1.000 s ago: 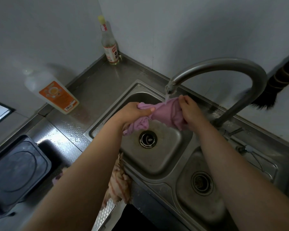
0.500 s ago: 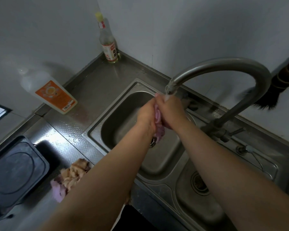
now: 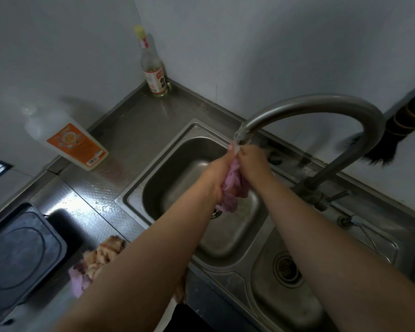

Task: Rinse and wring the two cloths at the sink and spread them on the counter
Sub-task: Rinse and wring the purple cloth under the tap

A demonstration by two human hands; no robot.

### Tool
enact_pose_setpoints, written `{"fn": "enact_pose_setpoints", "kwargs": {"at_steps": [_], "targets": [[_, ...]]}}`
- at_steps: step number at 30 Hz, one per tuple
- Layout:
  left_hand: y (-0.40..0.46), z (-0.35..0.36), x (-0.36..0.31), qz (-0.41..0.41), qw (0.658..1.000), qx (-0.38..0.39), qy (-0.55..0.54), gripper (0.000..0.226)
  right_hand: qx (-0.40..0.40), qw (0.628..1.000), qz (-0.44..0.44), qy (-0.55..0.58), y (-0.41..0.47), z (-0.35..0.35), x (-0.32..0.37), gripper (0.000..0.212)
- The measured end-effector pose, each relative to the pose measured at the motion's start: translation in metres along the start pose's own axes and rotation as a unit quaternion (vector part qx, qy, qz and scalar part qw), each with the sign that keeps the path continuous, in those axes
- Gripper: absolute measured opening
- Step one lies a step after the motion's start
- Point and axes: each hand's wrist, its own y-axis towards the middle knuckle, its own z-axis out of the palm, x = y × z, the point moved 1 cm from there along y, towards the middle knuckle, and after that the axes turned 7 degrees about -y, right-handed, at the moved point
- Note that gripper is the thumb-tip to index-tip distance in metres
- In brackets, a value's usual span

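**Cloth gathered into a vertical bundle under the tap**

Change is noted against the earlier views: the pink cloth (image 3: 230, 185), spread crosswise between the two hands one second ago, has been drawn together and is now compressed into a narrow bundle. The left hand (image 3: 219, 173) and the right hand (image 3: 250, 167) have been brought palm to palm, just below the spout of the tap (image 3: 242, 135). Each grip is closed around the cloth; no fingers are spread.

This is judged to mark the rinse of the first cloth passing into rubbing or wringing; spreading has not been started.

The long axis of the bundle is near vertical. The upper end is held at the fingertips beside the spout; the lower end hangs free toward the drain, above the left basin of the sink (image 3: 139, 190).

The second cloth (image 3: 101, 257), striped and crumpled, lies on the table at its front edge, just beside the front left corner of the sink, partly hidden by the left forearm. It is judged not yet rinsed.
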Motion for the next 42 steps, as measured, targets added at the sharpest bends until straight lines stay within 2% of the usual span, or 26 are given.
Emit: {"fn": "enact_pose_setpoints", "kwargs": {"at_steps": [2, 5, 9, 12, 14, 15, 16, 18, 21, 23, 24, 26, 27, 29, 30, 31, 33, 34, 35, 37, 39, 42], "targets": [[0.003, -0.002, -0.006, 0.016, 1.000, 0.000, -0.012, 0.041, 0.009, 1.000, -0.003, 0.027, -0.011, 0.002, 0.007, 0.047], [-0.001, -0.007, -0.013, -0.007, 0.999, 0.035, 0.012, 0.047, -0.001, 0.999, -0.037, 0.013, -0.019, 0.006, 0.011, 0.051], [-0.004, -0.005, -0.002, -0.024, 0.993, 0.082, 0.079, 0.058, 0.018, 0.989, 0.095, 0.114, 0.007, -0.004, -0.006, 0.039], [-0.002, -0.016, -0.007, -0.005, 0.993, 0.088, 0.074, 0.043, 0.087, 0.936, 0.157, 0.304, 0.009, -0.008, -0.012, 0.035], [0.000, -0.032, -0.013, -0.006, 0.995, 0.070, 0.070, 0.029, 0.151, 0.895, 0.129, 0.401, 0.013, -0.011, -0.020, 0.026], [0.001, -0.041, -0.016, -0.002, 0.996, 0.057, 0.068, 0.032, 0.182, 0.879, 0.112, 0.426, 0.015, -0.012, -0.026, 0.020], [0.002, -0.048, -0.019, 0.004, 0.997, 0.045, 0.064, 0.041, 0.212, 0.870, 0.103, 0.434, 0.017, -0.012, -0.030, 0.017], [0.003, -0.055, -0.024, 0.019, 0.998, 0.051, 0.041, 0.058, 0.253, 0.877, 0.094, 0.398, 0.017, -0.008, -0.040, 0.026], [0.005, -0.056, -0.030, 0.053, 0.997, 0.052, 0.015, 0.059, 0.261, 0.919, 0.110, 0.275, 0.007, 0.000, -0.043, 0.032], [0.005, -0.053, -0.034, 0.062, 0.996, 0.067, 0.000, 0.057, 0.293, 0.924, 0.125, 0.212, -0.004, 0.008, -0.039, 0.047], [0.006, -0.051, -0.035, 0.059, 0.996, 0.067, -0.003, 0.055, 0.316, 0.915, 0.131, 0.214, -0.009, 0.014, -0.038, 0.049], [0.004, -0.047, -0.036, 0.045, 0.996, 0.071, -0.007, 0.056, 0.339, 0.881, 0.149, 0.295, -0.019, 0.027, -0.037, 0.053], [0.002, -0.046, -0.036, 0.038, 0.997, 0.072, -0.007, 0.057, 0.331, 0.854, 0.160, 0.369, -0.021, 0.032, -0.037, 0.058], [0.003, -0.048, -0.033, 0.043, 0.998, 0.055, 0.008, 0.049, 0.299, 0.777, 0.178, 0.525, -0.025, 0.032, -0.033, 0.058], [0.005, -0.051, -0.030, 0.052, 0.998, 0.037, 0.018, 0.043, 0.265, 0.755, 0.186, 0.570, -0.024, 0.031, -0.034, 0.055], [0.006, -0.054, -0.025, 0.062, 0.997, 0.006, 0.037, 0.036, 0.230, 0.753, 0.186, 0.588, -0.024, 0.029, -0.033, 0.049], [0.008, -0.056, -0.013, 0.087, 0.987, -0.078, 0.108, 0.025, 0.162, 0.794, 0.167, 0.561, -0.021, 0.022, -0.030, 0.032], [0.011, -0.057, -0.007, 0.107, 0.975, -0.125, 0.147, 0.019, 0.127, 0.831, 0.150, 0.521, -0.020, 0.020, -0.030, 0.027], [0.012, -0.055, -0.002, 0.127, 0.965, -0.155, 0.169, 0.013, 0.101, 0.874, 0.125, 0.459, -0.021, 0.018, -0.028, 0.024], [0.013, -0.050, 0.003, 0.144, 0.962, -0.177, 0.153, 0.015, 0.071, 0.948, 0.059, 0.305, -0.031, 0.021, -0.014, 0.022], [0.013, -0.041, 0.002, 0.131, 0.973, -0.153, 0.115, 0.019, 0.059, 0.983, -0.001, 0.176, -0.042, 0.031, 0.001, 0.025], [0.007, -0.020, 0.006, 0.111, 0.980, -0.129, 0.106, 0.029, -0.004, 0.998, 0.020, 0.067, -0.029, 0.031, 0.006, 0.038]]}}
